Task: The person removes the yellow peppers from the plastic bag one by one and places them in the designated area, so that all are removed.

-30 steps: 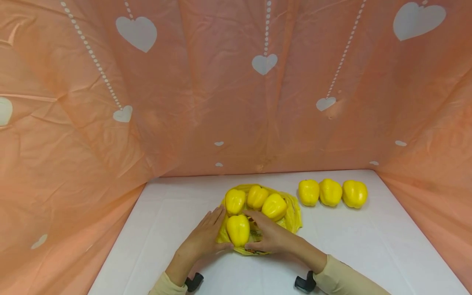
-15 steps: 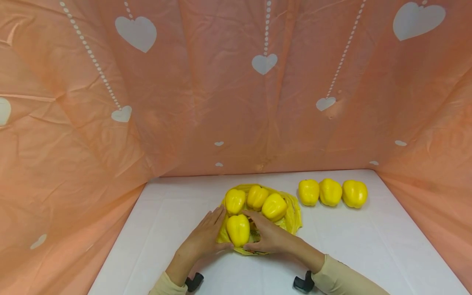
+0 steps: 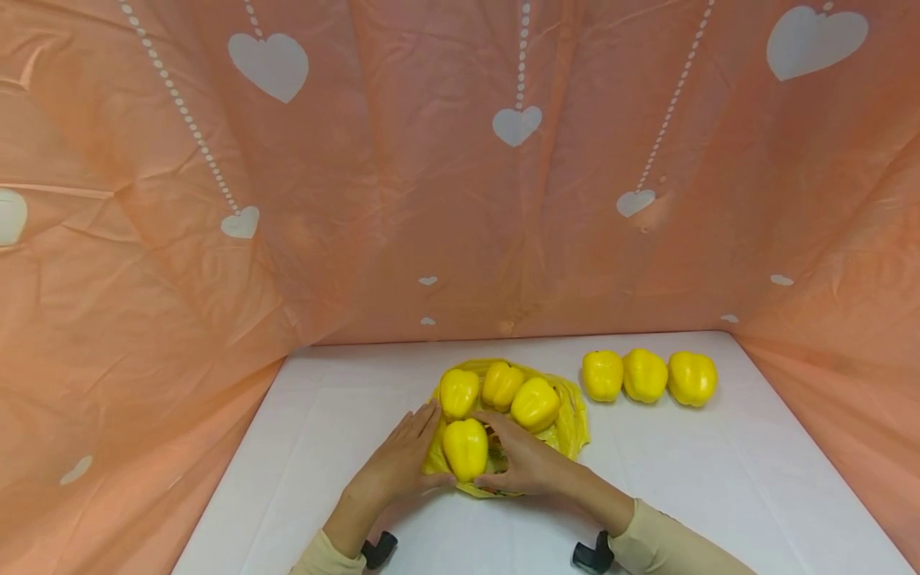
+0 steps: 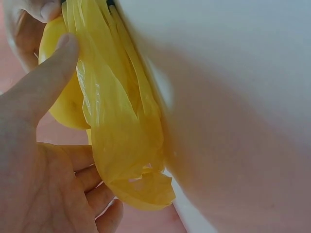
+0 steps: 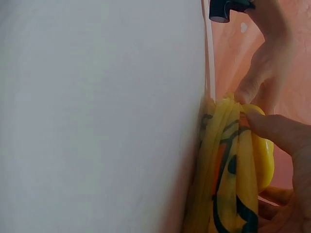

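Pepper (image 3: 465,450), yellow and glossy, is being flanked by two bare hands in the near-left part of a yellow plastic bag (image 3: 574,419), which is being supported by a white tabletop (image 3: 345,423). The bag's left side is being touched by the left hand (image 3: 398,463), its fingers being held nearly straight, its thumb being parted widely from them and laid against the plastic. Over the bag's near side, the right hand (image 3: 528,461) is being held in a loose, wide arch, its thumb being rested on the near edge; whether the pepper itself is being touched by either hand cannot be told. Toward the bag's far side, three more peppers (image 3: 458,393) are being ringed by crumpled plastic. Dark printing (image 5: 233,167) is being shown on the bag's wall in the right wrist view. To the right of the bag, a row of three peppers (image 3: 645,375) is being displayed on the tabletop. Behind the bag, an orange sheet (image 3: 446,216) is being patterned by white hearts (image 3: 517,125).
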Motion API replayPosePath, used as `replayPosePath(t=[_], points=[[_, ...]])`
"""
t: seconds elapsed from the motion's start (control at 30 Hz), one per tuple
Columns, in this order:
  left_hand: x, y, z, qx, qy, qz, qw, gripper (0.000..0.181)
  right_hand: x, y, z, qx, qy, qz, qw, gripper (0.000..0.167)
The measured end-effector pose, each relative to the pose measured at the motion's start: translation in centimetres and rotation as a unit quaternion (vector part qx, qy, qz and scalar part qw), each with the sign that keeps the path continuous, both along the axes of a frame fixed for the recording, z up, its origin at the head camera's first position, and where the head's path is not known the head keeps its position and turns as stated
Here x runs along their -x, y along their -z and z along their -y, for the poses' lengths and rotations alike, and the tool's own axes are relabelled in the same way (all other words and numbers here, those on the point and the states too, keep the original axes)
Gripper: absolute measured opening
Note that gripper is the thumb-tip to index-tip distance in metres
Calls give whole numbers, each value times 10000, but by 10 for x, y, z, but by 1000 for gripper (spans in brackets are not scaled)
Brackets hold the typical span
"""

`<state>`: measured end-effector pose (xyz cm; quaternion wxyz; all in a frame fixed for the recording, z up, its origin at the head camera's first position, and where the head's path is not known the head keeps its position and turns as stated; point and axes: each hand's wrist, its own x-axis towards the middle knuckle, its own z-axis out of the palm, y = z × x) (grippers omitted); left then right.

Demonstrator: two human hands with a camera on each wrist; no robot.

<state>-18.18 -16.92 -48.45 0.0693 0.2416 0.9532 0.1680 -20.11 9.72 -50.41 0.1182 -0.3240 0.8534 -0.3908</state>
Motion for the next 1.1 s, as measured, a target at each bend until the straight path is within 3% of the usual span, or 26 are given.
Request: replayPosePath(t=[0.3,0.67,1.1], points=[[1,0,-1,72,-6,-6,10000,109,-6,-4,-8,204,117,-127,9996,95],[0,-1,-1,70,-61,19,10000,112,-15,-20,-21,376,171,-582,9974,95],[0,0,-1,84,-51,-53,9999,112,-24,-28,-45,267,653,-863,9938,94]])
